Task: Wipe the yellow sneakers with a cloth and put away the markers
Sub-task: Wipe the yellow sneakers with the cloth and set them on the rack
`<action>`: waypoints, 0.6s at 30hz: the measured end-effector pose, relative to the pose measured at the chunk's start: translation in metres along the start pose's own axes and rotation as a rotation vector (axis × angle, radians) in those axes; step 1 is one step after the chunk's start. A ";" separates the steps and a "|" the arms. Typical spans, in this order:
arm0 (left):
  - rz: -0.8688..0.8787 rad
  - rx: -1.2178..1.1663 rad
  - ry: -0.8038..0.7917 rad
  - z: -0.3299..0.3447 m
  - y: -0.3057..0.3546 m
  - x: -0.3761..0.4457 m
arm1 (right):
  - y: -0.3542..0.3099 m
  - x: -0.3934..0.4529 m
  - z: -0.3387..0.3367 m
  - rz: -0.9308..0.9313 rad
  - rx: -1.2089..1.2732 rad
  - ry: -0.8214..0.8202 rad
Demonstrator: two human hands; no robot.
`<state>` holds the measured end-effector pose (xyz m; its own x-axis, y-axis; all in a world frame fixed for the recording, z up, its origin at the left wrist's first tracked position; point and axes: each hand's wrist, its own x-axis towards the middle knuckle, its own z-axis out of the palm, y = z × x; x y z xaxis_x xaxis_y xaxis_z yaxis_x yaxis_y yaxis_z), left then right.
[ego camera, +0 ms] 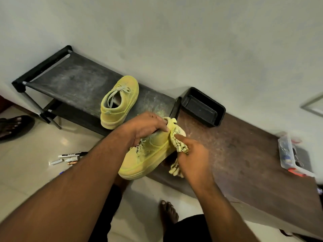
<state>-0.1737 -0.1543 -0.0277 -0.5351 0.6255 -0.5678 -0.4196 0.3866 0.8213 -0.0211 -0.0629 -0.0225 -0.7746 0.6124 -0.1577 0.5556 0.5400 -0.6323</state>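
Observation:
My left hand (146, 127) grips one yellow sneaker (145, 158) by its collar and holds it tilted above the floor, in front of the brown bench. My right hand (192, 158) is shut on a pale yellow patterned cloth (180, 145) and presses it against the sneaker's heel. The other yellow sneaker (118, 102) stands on the black fabric shoe rack (73, 82), toe towards the wall. Several markers (70, 157) lie on the tiled floor to the left, partly hidden by my left forearm.
An empty black plastic tray (203, 107) sits on the brown wooden bench (244, 154) by the wall. A clear box with small items (290, 154) rests at the bench's right end. A sandalled foot (14, 126) is at the far left; my bare foot (168, 212) stands below.

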 end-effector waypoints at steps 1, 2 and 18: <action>-0.011 -0.001 -0.012 0.001 0.000 -0.002 | 0.001 -0.001 0.002 0.012 -0.002 0.025; -0.017 -0.005 -0.016 0.001 0.000 -0.003 | 0.001 0.005 0.003 0.027 0.005 0.062; 0.082 0.191 -0.116 0.014 0.005 -0.013 | -0.008 0.007 -0.013 -0.061 0.046 0.206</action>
<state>-0.1588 -0.1506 -0.0154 -0.4691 0.7295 -0.4978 -0.2262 0.4456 0.8662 -0.0271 -0.0557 -0.0083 -0.7255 0.6872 0.0373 0.4919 0.5557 -0.6703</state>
